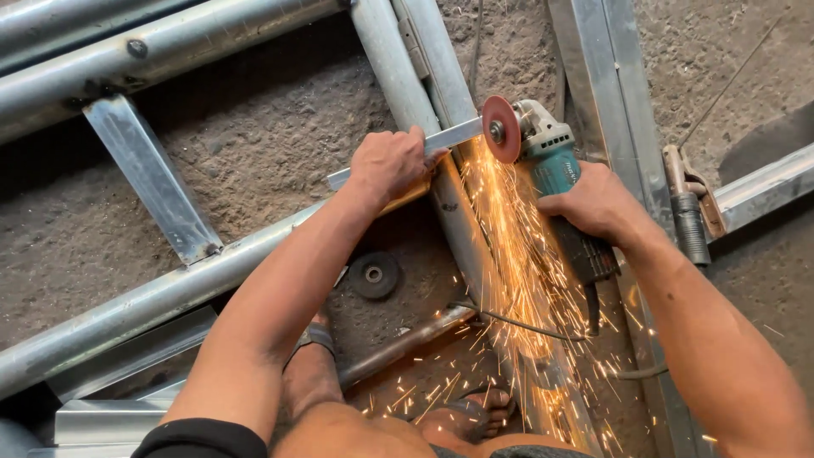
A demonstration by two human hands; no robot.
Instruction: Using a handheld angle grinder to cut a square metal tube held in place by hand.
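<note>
A cut is under way: a flat metal strip (pixel 449 137) is being ground through by the red disc (pixel 501 129) of a teal angle grinder (pixel 555 161), and the step is judged to be the cutting or trimming of the strip's end. The strip is laid across a long galvanised pipe (pixel 424 102), which serves here as the landmark; it is pinned down on the pipe by the left hand (pixel 388 163), whose fingers are clenched over the strip and over a yellowish piece beneath it. The grinder is held just beside the pipe, on its far side from the left hand, with the right hand (pixel 598 203) wrapped tightly round its body. Orange sparks (pixel 517 280) are thrown down along the pipe toward a sandalled foot (pixel 475 411). Below the left hand, near the pipe, a spare black grinding disc (pixel 374 274) is seen lying flat on the rough, gritty concrete floor (pixel 271 136). A clamp-like tool (pixel 688 203) with a ribbed grip is seen well apart from the pipe, beyond the grinder. The steel looks smooth, dull grey and streaked; the strip is thin and flat, the pipe round. For the next move, steady pressure on the strip and a straight, level disc are judged to be needed, so that the end is parted cleanly.
</note>
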